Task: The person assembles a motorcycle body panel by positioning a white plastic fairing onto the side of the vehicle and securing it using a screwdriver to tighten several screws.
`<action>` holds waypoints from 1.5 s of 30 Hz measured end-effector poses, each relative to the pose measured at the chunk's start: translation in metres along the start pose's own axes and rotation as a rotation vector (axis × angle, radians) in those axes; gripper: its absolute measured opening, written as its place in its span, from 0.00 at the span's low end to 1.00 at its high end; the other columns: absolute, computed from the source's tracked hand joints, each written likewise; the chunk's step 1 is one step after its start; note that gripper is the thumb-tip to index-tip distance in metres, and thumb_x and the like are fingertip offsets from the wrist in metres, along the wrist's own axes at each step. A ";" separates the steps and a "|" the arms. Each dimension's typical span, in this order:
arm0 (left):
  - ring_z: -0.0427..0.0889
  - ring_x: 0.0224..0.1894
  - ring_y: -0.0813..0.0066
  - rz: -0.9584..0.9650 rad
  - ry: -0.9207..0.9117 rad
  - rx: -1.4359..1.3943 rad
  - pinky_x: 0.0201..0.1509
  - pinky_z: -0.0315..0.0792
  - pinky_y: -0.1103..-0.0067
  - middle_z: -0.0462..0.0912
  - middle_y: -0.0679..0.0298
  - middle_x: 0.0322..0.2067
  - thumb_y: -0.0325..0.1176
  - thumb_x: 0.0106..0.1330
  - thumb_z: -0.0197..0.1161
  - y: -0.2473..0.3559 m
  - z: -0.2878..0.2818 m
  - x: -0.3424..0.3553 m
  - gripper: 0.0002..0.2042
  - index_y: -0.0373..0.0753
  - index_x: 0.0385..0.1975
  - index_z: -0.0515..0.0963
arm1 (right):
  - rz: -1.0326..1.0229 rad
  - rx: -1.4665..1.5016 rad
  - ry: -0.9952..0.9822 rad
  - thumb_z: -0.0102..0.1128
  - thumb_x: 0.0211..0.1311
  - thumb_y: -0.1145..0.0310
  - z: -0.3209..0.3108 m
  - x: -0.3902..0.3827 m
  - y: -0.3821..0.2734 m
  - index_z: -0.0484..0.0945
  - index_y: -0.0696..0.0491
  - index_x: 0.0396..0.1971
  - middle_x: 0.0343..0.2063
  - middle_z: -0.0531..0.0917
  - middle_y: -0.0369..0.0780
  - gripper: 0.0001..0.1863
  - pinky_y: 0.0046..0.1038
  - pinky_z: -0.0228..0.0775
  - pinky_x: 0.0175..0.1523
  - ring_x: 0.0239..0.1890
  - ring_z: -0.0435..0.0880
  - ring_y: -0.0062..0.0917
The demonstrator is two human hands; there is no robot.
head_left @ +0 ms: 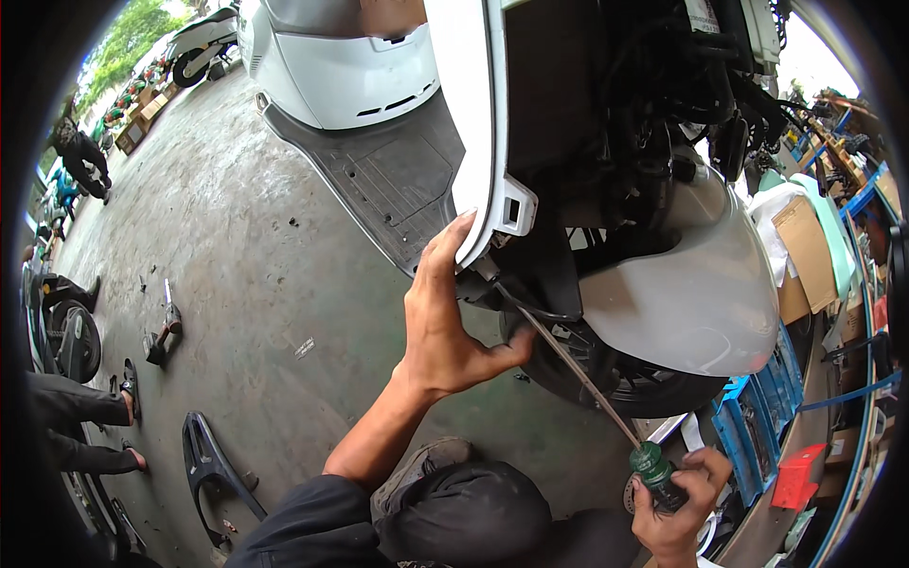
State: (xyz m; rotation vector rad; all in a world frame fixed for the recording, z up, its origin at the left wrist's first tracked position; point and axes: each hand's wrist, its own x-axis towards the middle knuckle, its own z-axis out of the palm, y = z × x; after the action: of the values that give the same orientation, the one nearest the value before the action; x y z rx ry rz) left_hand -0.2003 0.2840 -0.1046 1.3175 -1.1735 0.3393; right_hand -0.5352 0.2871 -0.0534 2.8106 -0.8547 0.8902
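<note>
A partly stripped scooter stands before me, its front body panel (473, 142) white and curved. My left hand (440, 331) grips this panel's lower end, fingers behind its edge and thumb stretched toward the screwdriver shaft. In my right hand (677, 511) is a long screwdriver (653, 466), its green handle held by closed fingers. The shaft slants up and left, its tip at the panel's lower corner beneath the white tab (514, 208); the exact contact is hidden. Right of the tip are the grey front fender (686, 298) and front wheel (653, 393). Dark inner parts show above.
On the floor at left lie a power drill (170, 327) and a black frame-shaped part (210, 464). A person's legs (90, 417) are at the left edge. A blue crate (748, 426), a red box (798, 476) and crowded shelves line the right. The scooter's footboard (379, 194) extends behind.
</note>
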 end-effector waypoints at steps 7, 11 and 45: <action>0.85 0.47 0.57 -0.047 -0.011 0.020 0.48 0.80 0.71 0.81 0.50 0.50 0.34 0.34 0.84 -0.010 0.003 -0.003 0.47 0.33 0.61 0.67 | -0.019 -0.039 -0.023 0.57 0.70 0.60 0.000 -0.006 0.001 0.69 0.61 0.53 0.38 0.79 0.54 0.22 0.39 0.73 0.38 0.37 0.82 0.39; 0.86 0.47 0.60 -0.031 -0.007 0.028 0.47 0.80 0.72 0.82 0.49 0.50 0.33 0.34 0.84 -0.011 0.001 -0.003 0.47 0.32 0.60 0.69 | 0.892 1.012 -0.327 0.53 0.71 0.54 -0.021 0.016 -0.001 0.68 0.61 0.52 0.28 0.80 0.53 0.24 0.29 0.73 0.36 0.30 0.81 0.31; 0.85 0.49 0.57 0.069 -0.001 0.030 0.51 0.79 0.72 0.81 0.47 0.51 0.33 0.34 0.85 -0.010 -0.004 0.001 0.49 0.30 0.61 0.67 | 1.229 1.442 -0.433 0.46 0.75 0.50 -0.004 0.001 -0.003 0.68 0.59 0.59 0.25 0.78 0.42 0.27 0.19 0.58 0.19 0.13 0.65 0.15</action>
State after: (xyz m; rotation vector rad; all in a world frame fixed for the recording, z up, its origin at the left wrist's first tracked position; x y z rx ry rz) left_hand -0.1899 0.2838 -0.1089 1.3055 -1.2208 0.4080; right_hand -0.5343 0.2900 -0.0495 3.2103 -3.3368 1.3256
